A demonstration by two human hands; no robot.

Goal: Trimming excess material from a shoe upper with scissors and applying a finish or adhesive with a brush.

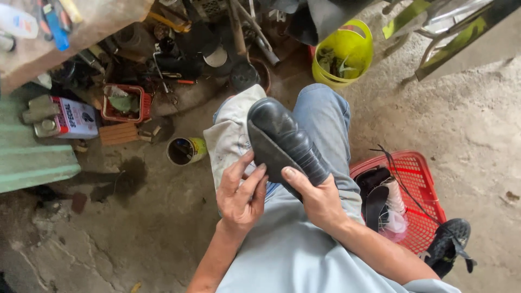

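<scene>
The fingers of the left hand point(239, 195) lie spread and flat against the lower edge of a black shoe point(282, 144), pressing on it rather than closing round it, while the right hand point(317, 201) wraps the shoe's heel end, thumb on top and the other fingers hidden beneath, so it grasps the shoe firmly. The shoe rests sole-up on a stained white cloth point(230, 133) draped over the person's knee in blue jeans point(325, 116). It looks light, with a ribbed, fairly stiff sole and a smooth, perhaps slightly slippery surface; the narrow heel end and the sole's edges seem the surest places to hold it. Just to the right on the concrete floor stands a red basket point(420, 179) with dark shoe parts and a spool of pale thread inside. Near the left knee sits a small open tin point(184, 150); further off are a yellow bucket point(347, 54) and a clutter of tools.
</scene>
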